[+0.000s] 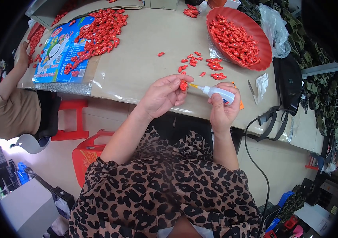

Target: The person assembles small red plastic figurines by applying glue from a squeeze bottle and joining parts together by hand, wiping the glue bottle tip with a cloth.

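Note:
Between the thumb and fingers of my left hand point(163, 95) is a small glossy red figure-like piece point(183, 85). My right hand point(225, 107) is wrapped round a white glue bottle point(220, 95) with a yellowish nozzle tip point(193, 85). The bottle lies tilted on its side, its tip pointing left at the red piece; whether they touch I cannot tell. Just beyond my hands, several loose red pieces point(192, 61) lie scattered on the table, some in short rows point(217, 76).
A red scalloped bowl point(267, 47) heaped with red pieces stands at the far right. A knife point(252, 89) and white tissue point(261, 86) lie nearer, beside a black bag point(290, 79). At left, red pieces point(105, 31) cover a blue printed sheet point(54, 59); another person's arm point(14, 67) reaches in.

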`<state>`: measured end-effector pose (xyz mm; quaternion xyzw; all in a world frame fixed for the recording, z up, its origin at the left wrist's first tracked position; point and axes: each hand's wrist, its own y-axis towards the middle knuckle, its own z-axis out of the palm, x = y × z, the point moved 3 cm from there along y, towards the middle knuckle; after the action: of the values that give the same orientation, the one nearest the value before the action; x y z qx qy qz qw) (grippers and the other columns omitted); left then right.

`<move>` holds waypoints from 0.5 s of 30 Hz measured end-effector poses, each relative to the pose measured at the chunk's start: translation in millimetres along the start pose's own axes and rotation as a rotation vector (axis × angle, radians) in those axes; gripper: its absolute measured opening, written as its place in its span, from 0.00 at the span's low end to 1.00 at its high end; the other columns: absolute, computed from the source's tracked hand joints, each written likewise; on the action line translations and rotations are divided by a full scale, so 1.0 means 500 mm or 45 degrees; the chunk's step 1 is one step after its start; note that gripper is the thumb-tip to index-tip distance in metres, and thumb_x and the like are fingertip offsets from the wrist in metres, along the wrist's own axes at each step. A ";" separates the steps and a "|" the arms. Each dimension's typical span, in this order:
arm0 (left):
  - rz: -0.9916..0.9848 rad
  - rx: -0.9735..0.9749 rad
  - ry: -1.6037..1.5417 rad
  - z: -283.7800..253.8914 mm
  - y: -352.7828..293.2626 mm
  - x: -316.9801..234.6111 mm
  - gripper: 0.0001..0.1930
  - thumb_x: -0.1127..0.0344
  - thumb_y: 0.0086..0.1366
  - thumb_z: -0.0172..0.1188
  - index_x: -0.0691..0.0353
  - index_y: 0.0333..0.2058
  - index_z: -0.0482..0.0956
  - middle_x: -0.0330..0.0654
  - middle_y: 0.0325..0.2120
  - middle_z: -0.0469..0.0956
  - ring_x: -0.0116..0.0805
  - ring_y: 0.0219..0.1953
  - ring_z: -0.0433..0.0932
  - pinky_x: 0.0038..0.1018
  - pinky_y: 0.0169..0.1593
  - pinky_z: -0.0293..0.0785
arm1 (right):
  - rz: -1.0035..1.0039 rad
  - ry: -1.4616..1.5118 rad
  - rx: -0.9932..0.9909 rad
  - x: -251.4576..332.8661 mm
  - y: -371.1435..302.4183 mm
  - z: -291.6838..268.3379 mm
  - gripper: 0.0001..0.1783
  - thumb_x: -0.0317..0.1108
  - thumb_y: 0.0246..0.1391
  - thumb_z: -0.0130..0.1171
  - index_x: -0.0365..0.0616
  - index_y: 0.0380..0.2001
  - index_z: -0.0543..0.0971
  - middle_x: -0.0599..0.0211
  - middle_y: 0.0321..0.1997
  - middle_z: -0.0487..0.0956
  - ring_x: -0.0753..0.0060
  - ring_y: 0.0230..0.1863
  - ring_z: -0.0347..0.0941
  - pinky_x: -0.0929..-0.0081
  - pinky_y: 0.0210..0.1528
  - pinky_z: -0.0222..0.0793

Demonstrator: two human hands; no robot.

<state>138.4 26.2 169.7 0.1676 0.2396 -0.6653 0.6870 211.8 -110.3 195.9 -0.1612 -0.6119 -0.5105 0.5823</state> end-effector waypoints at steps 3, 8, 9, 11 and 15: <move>-0.003 0.004 -0.009 0.000 -0.001 -0.001 0.15 0.66 0.61 0.41 0.70 0.42 0.65 0.38 0.22 0.67 0.26 0.21 0.62 0.19 0.25 0.59 | 0.004 -0.009 0.000 -0.002 -0.002 -0.001 0.11 0.28 0.47 0.53 0.39 0.32 0.63 0.61 0.34 0.66 0.79 0.24 0.63 0.84 0.25 0.62; 0.010 0.000 0.010 -0.001 0.000 0.000 0.15 0.65 0.61 0.41 0.70 0.42 0.65 0.38 0.22 0.67 0.26 0.21 0.62 0.19 0.25 0.59 | 0.019 -0.002 0.004 -0.001 -0.005 0.000 0.11 0.28 0.47 0.53 0.39 0.33 0.63 0.62 0.34 0.66 0.80 0.24 0.62 0.84 0.25 0.62; 0.010 -0.007 0.015 -0.001 0.000 0.000 0.15 0.65 0.61 0.41 0.70 0.42 0.65 0.38 0.22 0.67 0.26 0.21 0.62 0.19 0.25 0.59 | 0.019 -0.003 0.003 0.000 -0.004 0.000 0.11 0.28 0.47 0.53 0.39 0.33 0.63 0.62 0.34 0.66 0.80 0.24 0.62 0.84 0.25 0.62; 0.003 -0.008 0.014 0.001 -0.001 -0.001 0.15 0.65 0.61 0.41 0.70 0.42 0.65 0.38 0.22 0.67 0.26 0.21 0.62 0.19 0.25 0.59 | -0.004 0.006 -0.001 0.001 -0.002 -0.001 0.11 0.28 0.47 0.53 0.39 0.32 0.63 0.62 0.34 0.66 0.80 0.24 0.62 0.85 0.25 0.61; 0.003 -0.020 0.012 0.001 -0.002 -0.001 0.14 0.66 0.61 0.41 0.70 0.41 0.65 0.38 0.21 0.66 0.26 0.21 0.62 0.19 0.25 0.59 | 0.005 -0.016 0.012 -0.002 -0.003 -0.001 0.11 0.28 0.47 0.53 0.39 0.32 0.63 0.62 0.33 0.66 0.80 0.23 0.62 0.85 0.25 0.61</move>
<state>137.6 26.2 170.6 0.1659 0.2478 -0.6617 0.6879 211.0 -111.2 194.3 -0.1628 -0.6175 -0.5055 0.5802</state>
